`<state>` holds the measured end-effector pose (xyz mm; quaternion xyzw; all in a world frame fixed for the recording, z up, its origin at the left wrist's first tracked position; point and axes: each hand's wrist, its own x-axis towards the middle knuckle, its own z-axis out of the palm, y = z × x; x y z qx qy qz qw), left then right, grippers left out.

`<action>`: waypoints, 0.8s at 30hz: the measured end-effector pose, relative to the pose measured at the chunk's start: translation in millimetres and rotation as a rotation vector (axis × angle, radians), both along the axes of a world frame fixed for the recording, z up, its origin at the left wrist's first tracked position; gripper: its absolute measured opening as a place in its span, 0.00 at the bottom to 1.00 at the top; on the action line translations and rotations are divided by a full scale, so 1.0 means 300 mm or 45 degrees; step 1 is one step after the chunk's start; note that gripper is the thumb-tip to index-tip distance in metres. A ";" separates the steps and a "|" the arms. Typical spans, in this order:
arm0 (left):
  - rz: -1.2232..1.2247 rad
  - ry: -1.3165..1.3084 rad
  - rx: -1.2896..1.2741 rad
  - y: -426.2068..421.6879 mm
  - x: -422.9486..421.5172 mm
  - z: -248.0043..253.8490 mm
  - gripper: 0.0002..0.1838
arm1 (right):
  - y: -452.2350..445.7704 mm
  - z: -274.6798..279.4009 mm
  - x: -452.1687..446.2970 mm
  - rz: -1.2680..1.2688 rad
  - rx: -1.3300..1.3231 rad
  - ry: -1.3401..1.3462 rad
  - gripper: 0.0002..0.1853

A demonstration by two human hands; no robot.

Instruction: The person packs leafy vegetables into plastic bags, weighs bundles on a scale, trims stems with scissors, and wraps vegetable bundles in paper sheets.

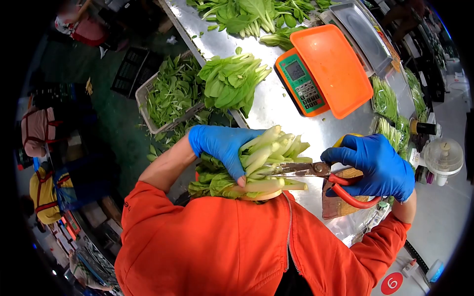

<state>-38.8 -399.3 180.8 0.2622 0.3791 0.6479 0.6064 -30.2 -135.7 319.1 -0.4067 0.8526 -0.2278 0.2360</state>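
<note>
My left hand (pixel 224 145), in a blue glove with a bare thumb tip showing, is wrapped round a bunch of leafy greens (pixel 261 160). The pale stalk ends point right and the leaves hang to the left, in front of my chest. In my right hand (pixel 373 165), also blue-gloved, are scissors (pixel 301 169) with red handles and worn metal blades. Their blades reach in among the stalks; how far apart they are is partly hidden by the stalks.
An orange weighing scale (pixel 316 74) stands on the metal table (pixel 269 106). Another bunch of greens (pixel 232 81) lies at the table's left edge, above a crate (pixel 143 106) of loose leaves. More greens (pixel 247 15) lie at the far end. A small fan (pixel 443 155) stands right.
</note>
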 end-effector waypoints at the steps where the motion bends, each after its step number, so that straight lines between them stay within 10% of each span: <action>1: 0.016 -0.014 0.003 0.001 -0.001 0.001 0.48 | 0.003 -0.004 0.002 0.003 -0.021 0.037 0.18; 24: 0.037 -0.100 -0.107 -0.005 -0.007 0.023 0.49 | 0.029 0.028 0.057 -0.258 0.182 0.256 0.22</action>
